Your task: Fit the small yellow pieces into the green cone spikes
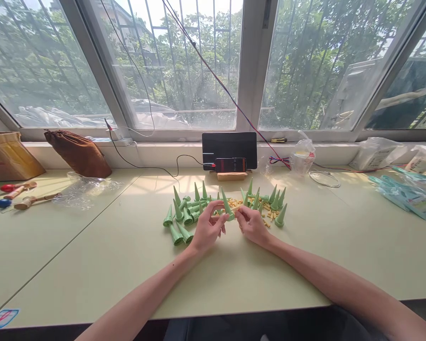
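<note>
Fingers (218, 207) of left hand (206, 230) curled, grips a green plastic cone (227, 208) point-up just above the pale counter (234, 274). Pinches a small yellow peg (237, 207) just beside the cone with right hand (252, 226), fingers narrowed. Works amid a scatter of more green cones (184, 215), some upright, some lying, and loose yellow pegs (270, 213). Faces a phone (230, 165) on a wooden stand (231, 176) below the window (184, 61). Sits well apart from a brown pouch (78, 152) and wooden toys (21, 194) at far left.
</note>
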A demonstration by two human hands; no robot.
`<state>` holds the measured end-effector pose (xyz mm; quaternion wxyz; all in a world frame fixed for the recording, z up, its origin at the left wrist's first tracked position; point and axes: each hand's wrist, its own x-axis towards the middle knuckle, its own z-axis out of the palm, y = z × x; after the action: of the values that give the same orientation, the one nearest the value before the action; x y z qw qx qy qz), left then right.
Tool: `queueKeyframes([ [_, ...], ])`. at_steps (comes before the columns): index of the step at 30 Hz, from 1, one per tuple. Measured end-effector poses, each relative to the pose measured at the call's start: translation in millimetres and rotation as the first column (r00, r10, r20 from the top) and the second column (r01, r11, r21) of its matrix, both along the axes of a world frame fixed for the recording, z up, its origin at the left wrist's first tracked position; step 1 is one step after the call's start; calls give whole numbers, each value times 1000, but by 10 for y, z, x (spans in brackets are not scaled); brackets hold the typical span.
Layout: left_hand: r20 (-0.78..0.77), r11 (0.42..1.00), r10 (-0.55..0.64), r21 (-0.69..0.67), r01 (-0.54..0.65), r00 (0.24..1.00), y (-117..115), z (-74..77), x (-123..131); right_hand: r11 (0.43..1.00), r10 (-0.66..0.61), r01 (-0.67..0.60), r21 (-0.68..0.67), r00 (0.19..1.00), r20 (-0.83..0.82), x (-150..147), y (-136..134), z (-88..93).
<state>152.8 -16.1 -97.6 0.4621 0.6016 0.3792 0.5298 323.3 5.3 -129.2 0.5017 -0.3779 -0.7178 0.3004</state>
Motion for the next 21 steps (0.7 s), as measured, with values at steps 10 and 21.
queueKeyframes([
  [10, -30, 998, 46, 35, -45, 998, -17, 11, 6, 1000, -3, 3, 11, 1000, 12, 1, 6, -11],
  [21, -25, 999, -39, -23, 39, 999, -42, 40, 50, 990, -60, 52, 127, 997, 56, -15, -8, -11],
])
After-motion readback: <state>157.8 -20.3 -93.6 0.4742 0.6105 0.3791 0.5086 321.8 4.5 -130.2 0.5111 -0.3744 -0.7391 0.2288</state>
